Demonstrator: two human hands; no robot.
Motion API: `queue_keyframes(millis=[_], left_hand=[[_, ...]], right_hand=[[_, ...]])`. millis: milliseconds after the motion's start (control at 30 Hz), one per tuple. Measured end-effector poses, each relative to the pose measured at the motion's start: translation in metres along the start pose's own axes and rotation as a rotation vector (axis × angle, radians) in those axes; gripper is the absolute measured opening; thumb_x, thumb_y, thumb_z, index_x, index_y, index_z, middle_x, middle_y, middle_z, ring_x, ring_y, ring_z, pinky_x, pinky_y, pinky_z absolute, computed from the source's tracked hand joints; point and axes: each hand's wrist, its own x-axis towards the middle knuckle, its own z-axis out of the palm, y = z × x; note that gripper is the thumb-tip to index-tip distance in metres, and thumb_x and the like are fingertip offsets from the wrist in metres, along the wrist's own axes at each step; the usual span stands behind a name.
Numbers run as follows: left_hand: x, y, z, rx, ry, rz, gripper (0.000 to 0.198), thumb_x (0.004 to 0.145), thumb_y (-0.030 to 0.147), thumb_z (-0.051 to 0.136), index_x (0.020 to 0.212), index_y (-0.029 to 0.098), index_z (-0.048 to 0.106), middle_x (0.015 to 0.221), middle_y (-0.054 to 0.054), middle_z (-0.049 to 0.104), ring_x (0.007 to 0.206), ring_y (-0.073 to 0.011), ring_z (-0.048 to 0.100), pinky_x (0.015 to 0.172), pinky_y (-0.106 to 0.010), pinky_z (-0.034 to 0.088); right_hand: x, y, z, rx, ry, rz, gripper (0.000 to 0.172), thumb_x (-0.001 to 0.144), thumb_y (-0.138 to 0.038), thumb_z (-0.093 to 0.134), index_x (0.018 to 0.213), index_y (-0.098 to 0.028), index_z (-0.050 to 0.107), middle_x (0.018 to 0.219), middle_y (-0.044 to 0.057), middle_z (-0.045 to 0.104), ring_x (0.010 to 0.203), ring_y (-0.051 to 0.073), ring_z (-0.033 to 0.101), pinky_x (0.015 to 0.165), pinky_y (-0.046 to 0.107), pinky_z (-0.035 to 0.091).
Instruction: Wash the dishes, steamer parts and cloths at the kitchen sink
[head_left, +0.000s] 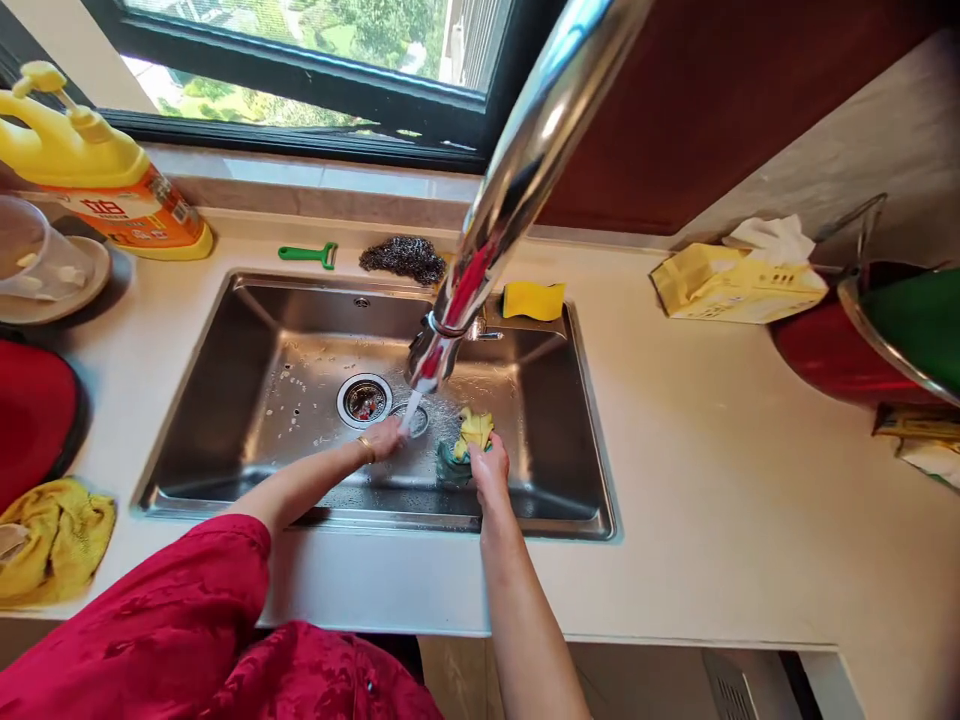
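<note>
My left hand [386, 437] reaches low into the steel sink [279, 415], right under the running water. Its fingers close at the edge of a small round thing with a thin rim [420, 422], partly hidden by the stream; its kind is unclear. A crumpled yellow and dark green cloth [474, 432] is bunched in my right hand [491, 468], just right of the stream. The chrome faucet [431, 360] hangs above both hands. Left of the stream is the drain [365, 400], with reddish bits inside.
Behind the sink lie a green peeler [304, 254], a steel scrubber [405, 260] and a yellow sponge [533, 300]. A yellow detergent jug [112, 180], a clear container [30, 255] and a yellow cloth [60, 540] are left. A tissue pack [739, 285] is right.
</note>
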Motion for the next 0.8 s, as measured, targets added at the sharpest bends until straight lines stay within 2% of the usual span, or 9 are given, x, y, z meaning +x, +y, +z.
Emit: queue_keyframes(millis=[133,200,300,433,533,600,667,800], left_hand=[[-0.007,-0.007,-0.037,-0.415,0.187,-0.298,0.016,0.086,0.031,0.045,0.085,0.019,0.055,0.073,-0.002,0.059,0.073,-0.0161,0.059,0.067,-0.026,0.048],[-0.014,-0.010,-0.052,-0.483,0.212,-0.369,0.022,0.089,0.036,0.039,0.088,0.019,0.053,0.067,0.000,0.056,0.062,-0.0133,0.057,0.056,-0.023,0.046],[-0.025,-0.011,-0.061,-0.542,0.214,-0.402,0.025,0.087,0.041,0.045,0.089,0.017,0.053,0.066,-0.001,0.058,0.057,-0.0114,0.056,0.050,-0.020,0.043],[-0.024,0.001,-0.049,-0.501,0.183,-0.375,0.024,0.088,0.038,0.045,0.094,0.017,0.056,0.077,-0.004,0.062,0.068,-0.0137,0.059,0.056,-0.022,0.046],[-0.017,0.018,-0.031,-0.349,0.105,-0.271,0.012,0.084,0.025,0.051,0.091,0.018,0.057,0.094,-0.007,0.063,0.093,-0.0187,0.059,0.079,-0.029,0.048],[-0.013,0.027,-0.019,-0.151,-0.016,-0.159,0.009,0.082,0.018,0.052,0.089,0.017,0.058,0.102,-0.010,0.061,0.107,-0.0233,0.054,0.093,-0.034,0.043],[-0.012,0.032,-0.010,0.005,-0.125,-0.080,0.010,0.083,0.014,0.050,0.086,0.017,0.059,0.102,-0.012,0.061,0.111,-0.0271,0.052,0.099,-0.039,0.039],[-0.015,0.029,-0.004,0.031,-0.162,-0.064,0.011,0.083,0.012,0.049,0.083,0.017,0.059,0.102,-0.013,0.061,0.113,-0.0284,0.051,0.105,-0.043,0.032]], right_hand=[[0.005,-0.002,0.004,0.047,-0.002,0.009,0.044,0.065,-0.027,0.053,0.107,-0.017,0.062,0.093,0.009,0.070,0.084,0.023,0.064,0.073,0.028,0.046],[0.008,-0.002,0.006,0.079,0.009,0.016,0.045,0.064,-0.028,0.054,0.107,-0.017,0.061,0.093,0.008,0.070,0.085,0.023,0.063,0.072,0.028,0.046],[0.010,-0.002,0.008,0.144,0.010,0.017,0.048,0.062,-0.029,0.054,0.108,-0.017,0.061,0.094,0.007,0.070,0.085,0.022,0.063,0.072,0.027,0.046],[0.009,-0.002,0.008,0.215,-0.010,0.022,0.048,0.062,-0.031,0.054,0.108,-0.016,0.061,0.094,0.007,0.070,0.083,0.020,0.063,0.070,0.026,0.046],[0.007,-0.005,0.005,0.260,0.003,0.037,0.047,0.062,-0.030,0.053,0.106,-0.015,0.061,0.093,0.006,0.070,0.082,0.020,0.063,0.068,0.025,0.047],[0.006,-0.007,0.004,0.288,0.013,0.050,0.048,0.061,-0.028,0.053,0.107,-0.015,0.061,0.093,0.006,0.070,0.082,0.020,0.063,0.070,0.025,0.047],[0.004,-0.009,0.002,0.303,0.016,0.070,0.051,0.061,-0.028,0.054,0.110,-0.014,0.060,0.095,0.006,0.070,0.083,0.020,0.063,0.072,0.026,0.047],[0.003,-0.008,0.002,0.323,0.014,0.084,0.053,0.061,-0.028,0.054,0.112,-0.014,0.059,0.101,0.008,0.069,0.087,0.021,0.062,0.076,0.027,0.047]])
